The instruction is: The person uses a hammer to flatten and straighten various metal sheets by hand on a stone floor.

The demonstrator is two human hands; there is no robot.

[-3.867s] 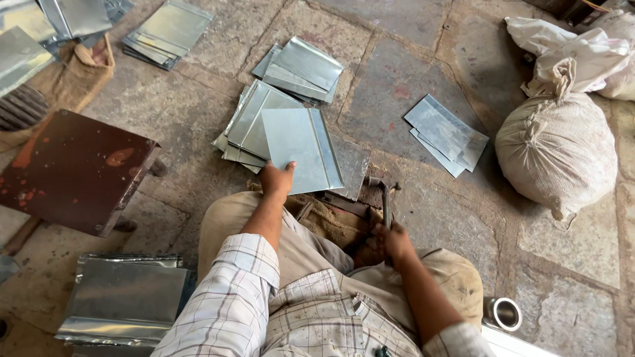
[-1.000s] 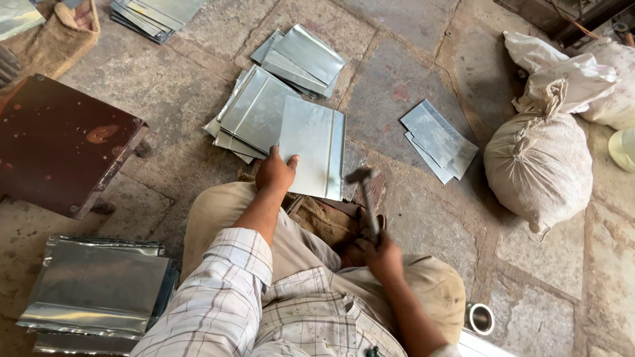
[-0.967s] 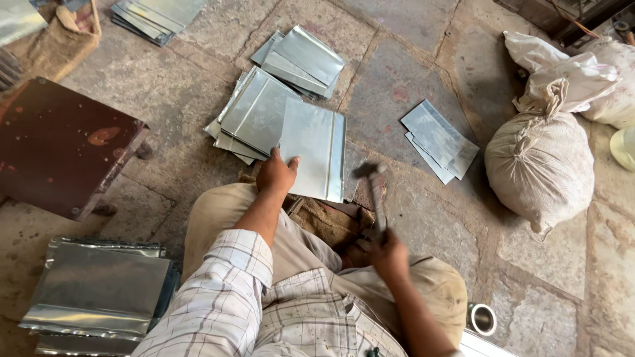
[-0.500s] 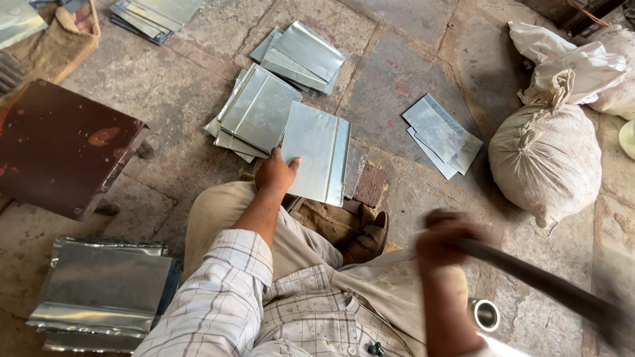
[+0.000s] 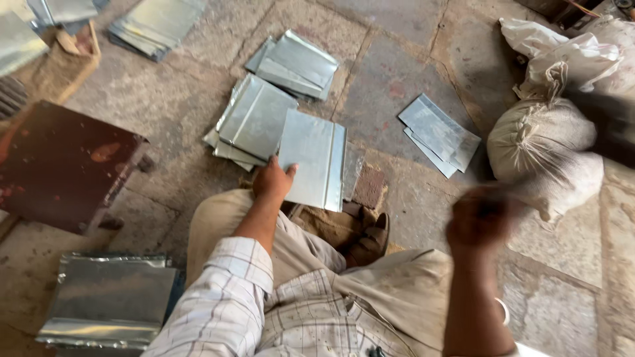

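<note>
I sit on a stone floor with a flat grey metal sheet in front of my knees; its right edge has a folded strip. My left hand presses on the sheet's near left corner. My right hand is raised to the right, blurred by motion and closed in a fist. A dark blurred streak runs up and right from it, which looks like the hammer it held in the earlier frames. A small reddish block lies under the sheet's right edge.
Stacks of similar sheets lie beyond, farther back, to the right and at bottom left. A rusty dark plate stands left. Tied sacks sit right. My shoe rests below the sheet.
My right hand has swung the hammer from beside the sheet's right edge up and out to the right. The left hand stays on the sheet.
</note>
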